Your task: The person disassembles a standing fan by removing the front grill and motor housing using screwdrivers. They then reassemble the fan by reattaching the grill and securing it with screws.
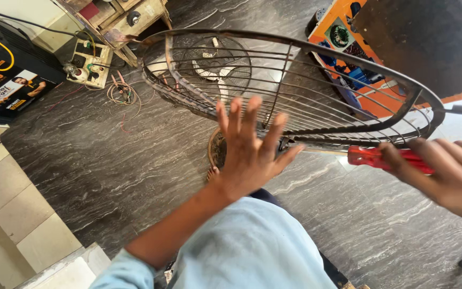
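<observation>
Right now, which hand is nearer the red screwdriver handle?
Right. The right hand grips the red screwdriver handle; the left hand is spread open against the wire fan guard, apart from the handle.

A rusty brown wire fan guard (295,80) is showing against the dark grey floor (108,166), which is streaking with pale wavy veins. A bright red screwdriver handle (372,158) is glowing beside it. An orange-and-blue box (359,80) is lying behind, and a light blue sleeve (252,251) is showing below.
</observation>
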